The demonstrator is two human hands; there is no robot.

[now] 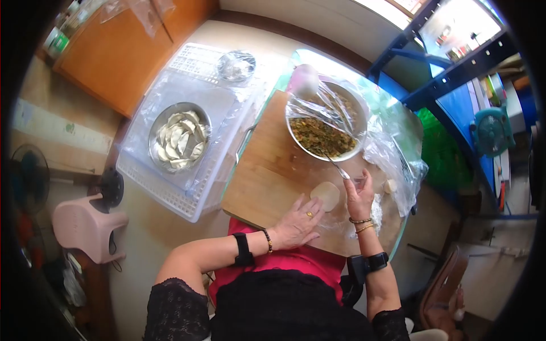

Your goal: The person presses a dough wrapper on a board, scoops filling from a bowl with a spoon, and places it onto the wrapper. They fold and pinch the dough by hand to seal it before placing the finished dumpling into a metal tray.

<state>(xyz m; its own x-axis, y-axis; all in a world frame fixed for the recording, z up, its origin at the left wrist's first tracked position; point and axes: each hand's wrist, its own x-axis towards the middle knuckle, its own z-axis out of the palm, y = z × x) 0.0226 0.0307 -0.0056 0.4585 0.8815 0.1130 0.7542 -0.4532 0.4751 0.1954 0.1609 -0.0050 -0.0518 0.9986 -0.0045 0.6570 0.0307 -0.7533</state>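
Note:
My left hand point(297, 222) lies flat with its fingers stretched out, the fingertips at the edge of a round, pale dough wrapper point(326, 196) on the wooden board. My right hand point(359, 195) grips the handle of a metal spoon point(342, 171) whose far end meets the near rim of a large bowl point(362, 149). In that bowl is chopped green and brown filling point(319, 136), its far part covered by clear plastic wrap point(321, 108). Close to my right hand are a small piece of dough point(390, 186) and white flour point(376, 211).
The wooden board point(259, 170) rests on a glass-topped table. To its left, a metal bowl point(209, 126) of folded dumplings and a plastic-covered dish point(236, 66) stand on a white plastic crate point(196, 207). Crumpled plastic point(387, 149) lies right. A pink stool point(85, 227) stands far left.

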